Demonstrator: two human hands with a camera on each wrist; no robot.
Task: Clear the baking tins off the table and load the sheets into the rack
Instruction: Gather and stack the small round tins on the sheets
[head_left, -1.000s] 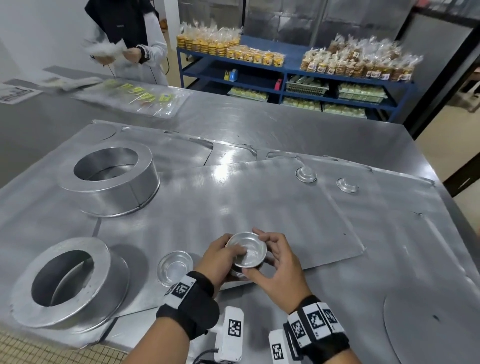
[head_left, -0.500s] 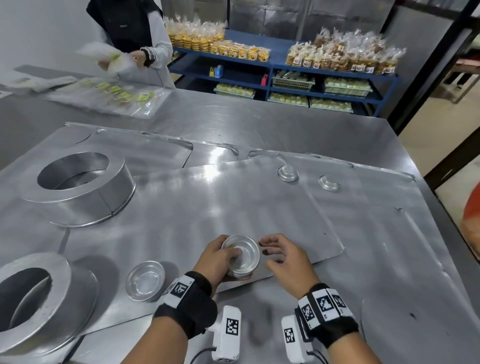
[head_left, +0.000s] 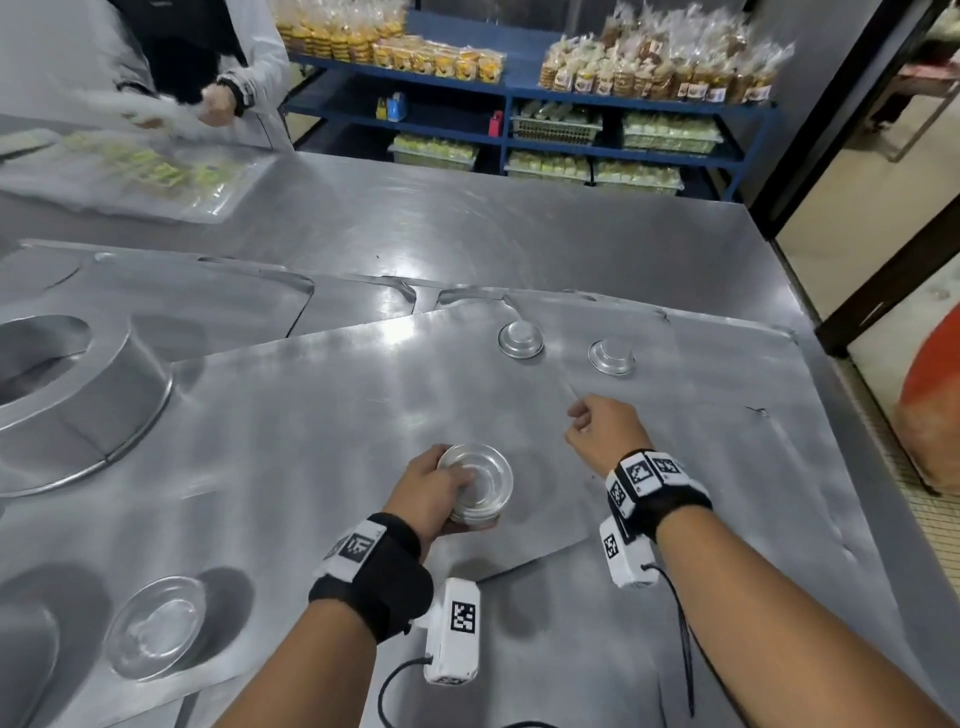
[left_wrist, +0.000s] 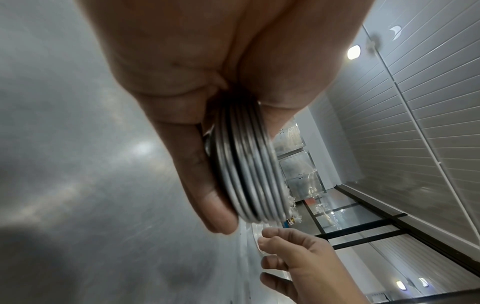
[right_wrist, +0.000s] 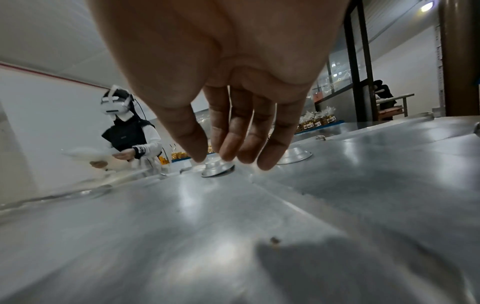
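My left hand (head_left: 431, 493) grips a stack of several small round baking tins (head_left: 476, 483), seen edge-on as stacked rims (left_wrist: 249, 172) in the left wrist view. My right hand (head_left: 602, 426) hovers empty over a flat metal sheet (head_left: 322, 415), fingers (right_wrist: 241, 135) loosely extended. Beyond it two small tins lie upside down on the sheets, one (head_left: 520, 339) on the left and one (head_left: 612, 356) on the right; both show in the right wrist view (right_wrist: 217, 167) (right_wrist: 294, 154). A single small tin (head_left: 158, 626) sits upright at the near left.
A large ring-shaped tin (head_left: 78, 384) stands at the left, and the edge of another (head_left: 26, 660) shows at the bottom left. More sheets (head_left: 156, 291) overlap on the steel table (head_left: 519, 234). A person (head_left: 197, 67) works at the far left. Blue shelves (head_left: 519, 109) of packaged goods stand behind.
My right hand has let go of the tin stack and moved forward and right toward the two upside-down tins. The left hand keeps hold of the stack. My view has shifted right.
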